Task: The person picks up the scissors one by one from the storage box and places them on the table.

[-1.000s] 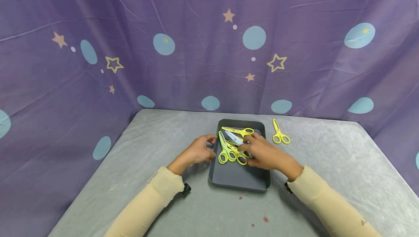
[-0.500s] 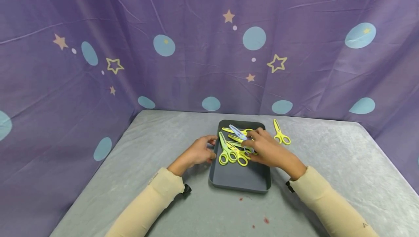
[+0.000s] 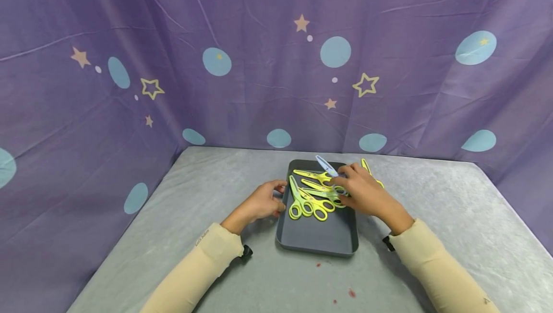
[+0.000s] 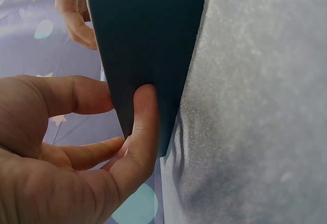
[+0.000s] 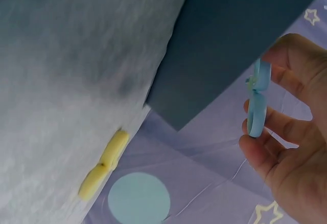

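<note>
My left hand (image 3: 264,199) holds the left wall of a dark grey rectangular tray (image 3: 315,243); in the left wrist view the thumb presses the outer wall and other fingers meet the rim. Several yellow and green scissors lie in the tray, among them green scissors (image 3: 295,190) at its left side. My right hand (image 3: 367,190) grips light blue scissors (image 3: 326,165) by the handle, raised over the tray's right side, blades pointing to the far left. The blue handle (image 5: 258,113) shows between thumb and fingers in the right wrist view.
Yellow scissors (image 3: 365,165) lie on the grey cloth-covered table (image 3: 242,164) right of the tray, partly hidden by my right hand. A purple patterned curtain (image 3: 259,106) stands behind the table and along its left. Small red stains (image 3: 352,293) mark the cloth in front.
My right hand has lifted the blue scissors from the pile and moved them right, uncovering yellow and green scissors below. The left hand stays at the tray.
</note>
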